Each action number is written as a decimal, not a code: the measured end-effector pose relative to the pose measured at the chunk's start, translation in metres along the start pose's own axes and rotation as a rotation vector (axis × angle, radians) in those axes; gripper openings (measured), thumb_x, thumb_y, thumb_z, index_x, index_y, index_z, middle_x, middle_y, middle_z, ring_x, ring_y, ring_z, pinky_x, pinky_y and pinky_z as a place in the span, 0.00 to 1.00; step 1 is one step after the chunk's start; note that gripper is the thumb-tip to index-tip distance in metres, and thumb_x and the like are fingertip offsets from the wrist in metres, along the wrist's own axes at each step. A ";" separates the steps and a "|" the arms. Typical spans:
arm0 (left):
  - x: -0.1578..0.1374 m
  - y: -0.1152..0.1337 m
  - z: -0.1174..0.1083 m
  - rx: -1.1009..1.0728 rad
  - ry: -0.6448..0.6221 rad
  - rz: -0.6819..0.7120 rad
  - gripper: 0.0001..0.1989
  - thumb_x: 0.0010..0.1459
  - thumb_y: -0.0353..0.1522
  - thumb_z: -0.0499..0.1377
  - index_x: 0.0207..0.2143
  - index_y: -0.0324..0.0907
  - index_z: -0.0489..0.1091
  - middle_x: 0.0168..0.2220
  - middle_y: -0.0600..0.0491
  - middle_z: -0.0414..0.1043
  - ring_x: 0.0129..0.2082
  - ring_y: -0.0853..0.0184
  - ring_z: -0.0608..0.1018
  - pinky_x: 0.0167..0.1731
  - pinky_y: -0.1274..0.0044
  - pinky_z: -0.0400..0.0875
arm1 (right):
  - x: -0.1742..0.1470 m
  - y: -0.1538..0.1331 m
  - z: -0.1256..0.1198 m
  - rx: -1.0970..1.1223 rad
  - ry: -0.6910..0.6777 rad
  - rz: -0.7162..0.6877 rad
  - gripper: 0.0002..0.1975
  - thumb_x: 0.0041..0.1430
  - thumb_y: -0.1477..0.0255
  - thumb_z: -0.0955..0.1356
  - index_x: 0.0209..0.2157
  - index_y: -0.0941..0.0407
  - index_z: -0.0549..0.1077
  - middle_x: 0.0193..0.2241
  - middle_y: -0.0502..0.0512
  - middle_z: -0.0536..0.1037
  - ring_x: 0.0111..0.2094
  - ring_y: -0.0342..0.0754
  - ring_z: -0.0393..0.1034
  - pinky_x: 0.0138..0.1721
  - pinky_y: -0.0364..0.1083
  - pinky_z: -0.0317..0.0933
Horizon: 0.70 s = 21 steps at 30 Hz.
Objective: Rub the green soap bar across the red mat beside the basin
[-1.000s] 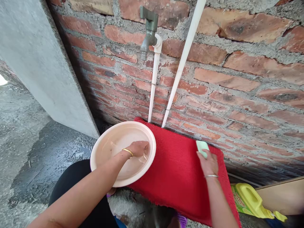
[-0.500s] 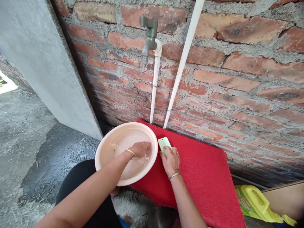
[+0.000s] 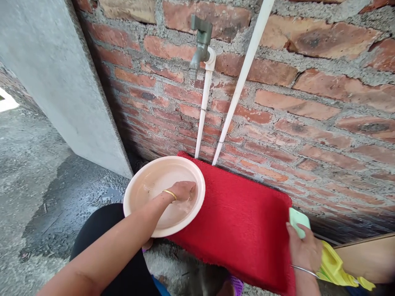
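Observation:
My left hand [image 3: 182,190], with a gold bangle at the wrist, dips into the water of a pale pink basin [image 3: 135,226]. Its fingers are curled near the basin's right wall; water hides whatever may be in them. My right hand [image 3: 306,248], wearing a silver bangle, grips a pale green scrub brush [image 3: 298,221] by its flat back. The bristles are out of sight underneath. Both are at the right end of a red mat [image 3: 243,213], which lies spread beside the basin. The basin overlaps the mat's left end.
A grey tap [image 3: 201,43] juts from the brick wall [image 3: 293,102] above, beside white pipes [image 3: 242,80]. At the lower right lies a yellow detergent jug [image 3: 335,265]. A concrete slab [image 3: 83,90] stands left of the basin on wet ground [image 3: 74,197].
My right hand has moved right with the brush, from beside the basin to the mat's far right end. My left hand stays in the water, fingers curled. The view has shifted slightly.

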<state>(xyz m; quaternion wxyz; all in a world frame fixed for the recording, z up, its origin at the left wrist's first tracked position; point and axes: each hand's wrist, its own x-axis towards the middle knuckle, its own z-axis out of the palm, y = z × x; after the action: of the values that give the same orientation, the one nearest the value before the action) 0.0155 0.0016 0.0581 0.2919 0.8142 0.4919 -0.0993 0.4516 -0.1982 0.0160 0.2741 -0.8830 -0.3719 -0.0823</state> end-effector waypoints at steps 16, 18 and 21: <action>0.000 -0.001 0.001 -0.002 -0.001 -0.007 0.11 0.51 0.29 0.60 0.37 0.46 0.64 0.44 0.53 0.77 0.44 0.60 0.77 0.41 0.73 0.68 | -0.058 -0.064 0.030 0.111 -0.130 -0.258 0.32 0.59 0.43 0.58 0.44 0.54 0.76 0.35 0.61 0.72 0.40 0.58 0.66 0.44 0.55 0.62; 0.000 0.001 -0.001 -0.006 -0.005 -0.004 0.11 0.50 0.28 0.60 0.37 0.46 0.65 0.44 0.54 0.77 0.44 0.61 0.77 0.41 0.73 0.68 | -0.036 -0.015 0.011 0.053 -0.031 -0.129 0.34 0.56 0.41 0.58 0.42 0.54 0.77 0.29 0.59 0.70 0.39 0.61 0.67 0.42 0.57 0.63; -0.001 0.002 -0.002 -0.010 -0.011 -0.002 0.12 0.49 0.28 0.61 0.37 0.46 0.65 0.44 0.54 0.77 0.44 0.61 0.77 0.41 0.74 0.68 | -0.020 0.020 -0.009 -0.028 0.110 0.001 0.34 0.53 0.39 0.58 0.40 0.53 0.77 0.24 0.56 0.66 0.39 0.66 0.67 0.39 0.60 0.62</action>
<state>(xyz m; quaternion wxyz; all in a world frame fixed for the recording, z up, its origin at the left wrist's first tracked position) 0.0166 0.0017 0.0607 0.2988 0.8115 0.4917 -0.1017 0.4522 -0.2269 0.0078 0.2817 -0.8811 -0.3547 -0.1359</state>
